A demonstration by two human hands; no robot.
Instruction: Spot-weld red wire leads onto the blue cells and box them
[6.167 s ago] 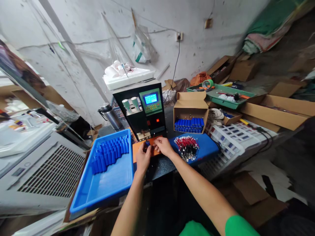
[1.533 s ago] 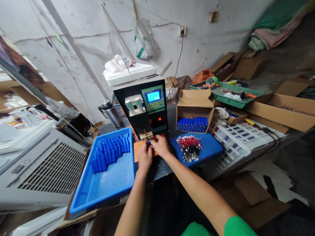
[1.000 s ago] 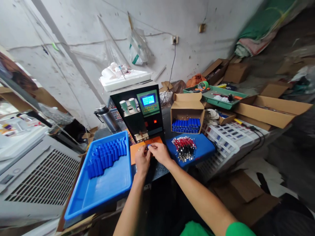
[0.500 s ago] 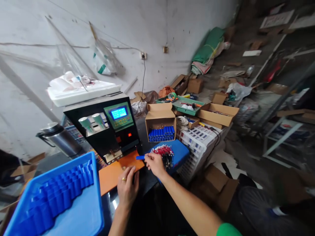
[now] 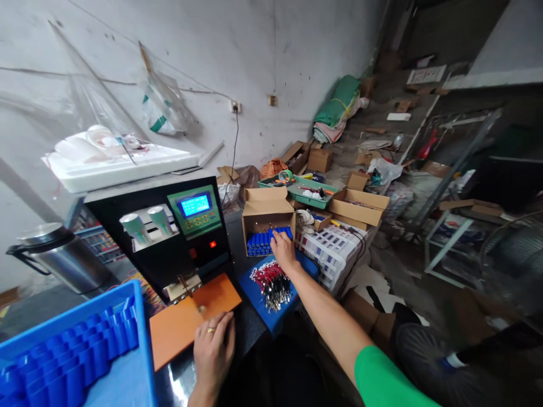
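The right hand is extended to the open cardboard box, at about 1 o'clock from the person. Its fingers rest on the row of blue cells stacked inside. The cells lie side by side, their long axes running front to back out of the box mouth. Whether the fingers have closed on a cell cannot be told; they are curled over the row's right end.

The left hand lies flat, fingers spread, holding nothing, on the near edge of the orange pad at 11 o'clock, well apart from the box. The right hand is the nearer. A bundle of red wires lies between box and body, under the right forearm.
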